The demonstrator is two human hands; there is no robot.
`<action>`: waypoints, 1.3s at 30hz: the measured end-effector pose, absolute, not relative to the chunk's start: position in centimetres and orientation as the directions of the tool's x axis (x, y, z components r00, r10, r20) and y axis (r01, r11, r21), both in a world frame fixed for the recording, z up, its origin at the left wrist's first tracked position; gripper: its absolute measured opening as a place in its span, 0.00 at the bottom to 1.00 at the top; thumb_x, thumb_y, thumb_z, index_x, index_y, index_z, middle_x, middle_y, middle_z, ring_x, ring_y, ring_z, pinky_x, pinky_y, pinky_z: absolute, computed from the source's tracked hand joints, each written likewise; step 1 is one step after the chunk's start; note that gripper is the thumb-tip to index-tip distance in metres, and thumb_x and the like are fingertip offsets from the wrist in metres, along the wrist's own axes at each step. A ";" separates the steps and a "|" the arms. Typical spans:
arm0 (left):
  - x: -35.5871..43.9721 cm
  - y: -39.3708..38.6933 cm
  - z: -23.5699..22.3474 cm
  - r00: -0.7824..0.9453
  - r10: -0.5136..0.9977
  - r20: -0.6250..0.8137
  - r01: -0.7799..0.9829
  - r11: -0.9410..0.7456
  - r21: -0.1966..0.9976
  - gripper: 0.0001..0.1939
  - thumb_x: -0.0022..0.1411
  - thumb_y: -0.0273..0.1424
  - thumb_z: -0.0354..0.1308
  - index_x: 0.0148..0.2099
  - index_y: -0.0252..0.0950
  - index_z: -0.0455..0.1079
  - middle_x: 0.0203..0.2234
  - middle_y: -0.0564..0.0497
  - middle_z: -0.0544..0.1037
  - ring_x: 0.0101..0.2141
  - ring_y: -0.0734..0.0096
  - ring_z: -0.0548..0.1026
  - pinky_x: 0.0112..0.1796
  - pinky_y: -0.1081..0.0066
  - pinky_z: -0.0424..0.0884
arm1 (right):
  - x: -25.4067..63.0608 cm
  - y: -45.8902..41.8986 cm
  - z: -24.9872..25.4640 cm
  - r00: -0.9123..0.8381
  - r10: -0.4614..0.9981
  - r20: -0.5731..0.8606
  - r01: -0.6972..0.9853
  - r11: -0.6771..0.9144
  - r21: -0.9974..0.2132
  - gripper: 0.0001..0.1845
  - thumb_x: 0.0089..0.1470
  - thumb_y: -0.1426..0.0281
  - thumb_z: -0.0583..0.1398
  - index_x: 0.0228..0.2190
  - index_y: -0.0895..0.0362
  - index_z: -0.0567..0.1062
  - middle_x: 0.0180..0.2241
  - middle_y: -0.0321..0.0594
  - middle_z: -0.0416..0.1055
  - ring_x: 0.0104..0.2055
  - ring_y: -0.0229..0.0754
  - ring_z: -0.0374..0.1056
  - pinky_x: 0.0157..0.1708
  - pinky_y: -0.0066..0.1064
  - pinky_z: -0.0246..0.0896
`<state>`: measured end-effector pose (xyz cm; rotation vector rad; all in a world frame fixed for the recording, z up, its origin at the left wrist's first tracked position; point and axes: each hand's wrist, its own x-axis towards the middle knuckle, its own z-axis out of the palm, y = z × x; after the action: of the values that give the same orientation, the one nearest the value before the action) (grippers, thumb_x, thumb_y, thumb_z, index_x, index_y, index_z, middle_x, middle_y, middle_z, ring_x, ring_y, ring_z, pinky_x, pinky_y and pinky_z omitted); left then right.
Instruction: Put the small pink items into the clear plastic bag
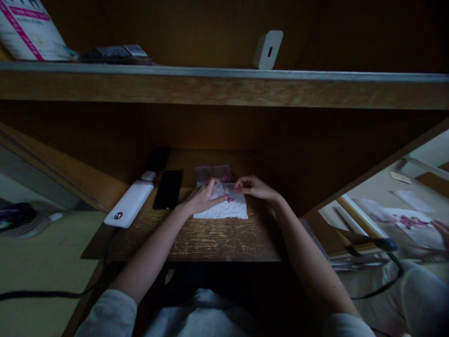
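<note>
My left hand (205,198) lies with its fingers on a crumpled clear plastic film (219,189), which sits on a white paper sheet or tissue (224,210). My right hand (251,187) reaches in from the other side, its fingertips at the film's right edge. A small pink bit (229,200) lies between my hands. Behind them is a flat translucent packet with pink contents (213,174). The dim light hides what my fingertips pinch.
The wooden desk (210,238) holds a white power bank (129,203), a black phone (168,189) and a small white object (148,175). A wooden shelf (224,86) above carries a magazine (28,30) and a white box (268,49). A black cable (42,295) runs left.
</note>
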<state>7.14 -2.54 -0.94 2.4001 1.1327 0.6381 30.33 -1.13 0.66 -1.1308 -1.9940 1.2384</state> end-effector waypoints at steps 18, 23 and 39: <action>7.2 -2.7 -0.8 0.527 0.812 0.250 0.583 -0.559 0.589 0.26 0.54 0.48 0.54 0.49 0.38 0.56 0.34 0.48 0.71 0.32 0.64 0.71 0.32 0.66 0.67 | 28.2 -2.2 0.8 -0.470 0.872 0.136 0.246 0.278 -0.929 0.16 0.46 0.59 0.62 0.31 0.59 0.74 0.28 0.38 0.68 0.29 0.36 0.61 0.30 0.28 0.56; 7.1 -2.2 -1.2 0.414 0.851 0.323 0.580 -0.520 0.627 0.28 0.54 0.47 0.55 0.51 0.38 0.54 0.40 0.44 0.71 0.39 0.60 0.72 0.39 0.61 0.67 | 29.9 -1.1 0.2 -0.495 0.862 0.108 0.326 0.299 -0.897 0.12 0.46 0.63 0.62 0.29 0.59 0.73 0.27 0.37 0.68 0.29 0.35 0.62 0.30 0.27 0.56; 7.1 -0.9 -0.4 0.013 0.936 0.352 0.023 -0.352 0.936 0.17 0.58 0.44 0.50 0.44 0.39 0.59 0.37 0.50 0.71 0.37 0.69 0.71 0.36 0.69 0.67 | 30.3 -0.8 -1.3 -0.645 0.753 -0.130 0.495 0.282 -0.822 0.17 0.42 0.58 0.64 0.27 0.60 0.76 0.24 0.36 0.69 0.26 0.33 0.60 0.26 0.25 0.52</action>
<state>7.12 -0.86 -0.40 1.4930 1.0290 1.4511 30.26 -0.77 -1.33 -1.1424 -2.2713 1.2958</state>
